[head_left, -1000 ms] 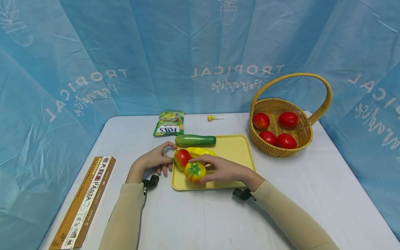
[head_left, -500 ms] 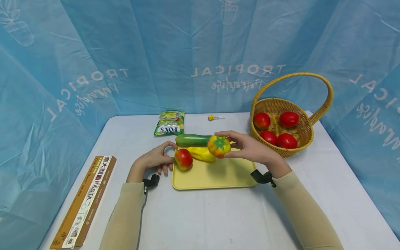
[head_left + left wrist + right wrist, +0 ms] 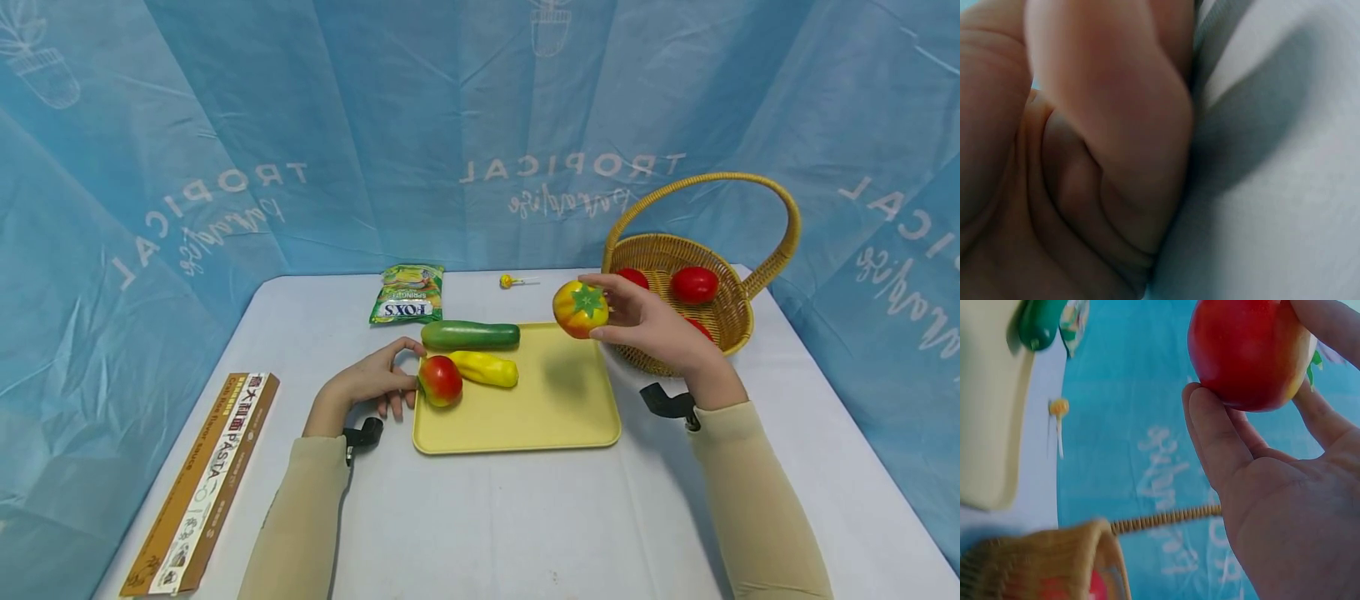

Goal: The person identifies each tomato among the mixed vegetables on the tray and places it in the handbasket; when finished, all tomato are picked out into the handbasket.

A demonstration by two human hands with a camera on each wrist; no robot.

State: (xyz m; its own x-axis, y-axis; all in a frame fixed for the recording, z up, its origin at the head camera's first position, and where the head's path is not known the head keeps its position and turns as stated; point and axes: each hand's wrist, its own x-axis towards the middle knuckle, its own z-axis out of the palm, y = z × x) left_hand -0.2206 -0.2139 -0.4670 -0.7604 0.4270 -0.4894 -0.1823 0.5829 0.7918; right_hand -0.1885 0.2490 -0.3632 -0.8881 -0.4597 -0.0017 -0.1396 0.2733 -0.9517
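My right hand [image 3: 648,321] holds a yellow-and-red tomato [image 3: 581,309] with a green star-shaped top, raised over the tray's back right corner, beside the basket. In the right wrist view, its glossy red underside [image 3: 1244,353] sits between thumb and fingers. My left hand [image 3: 372,382] rests at the left rim of the yellow tray [image 3: 525,425], index finger and thumb spread beside a round red-and-yellow fruit [image 3: 441,382]. Its own fingers [image 3: 1110,94] fill much of the left wrist view. A yellow pepper-like vegetable [image 3: 486,368] and a green cucumber-like one [image 3: 470,335] lie on the tray.
A wicker basket [image 3: 738,321] with a tall handle stands at the back right, red tomatoes [image 3: 693,285] inside, partly hidden by my right hand. Behind the tray lie a green FOX'S bag [image 3: 407,294] and a lollipop [image 3: 507,282]. A long pasta box [image 3: 202,483] lies at the left.
My right hand has lifted the yellow-and-red tomato off the tray and carried it back and right towards the basket. My left hand has stayed in place.
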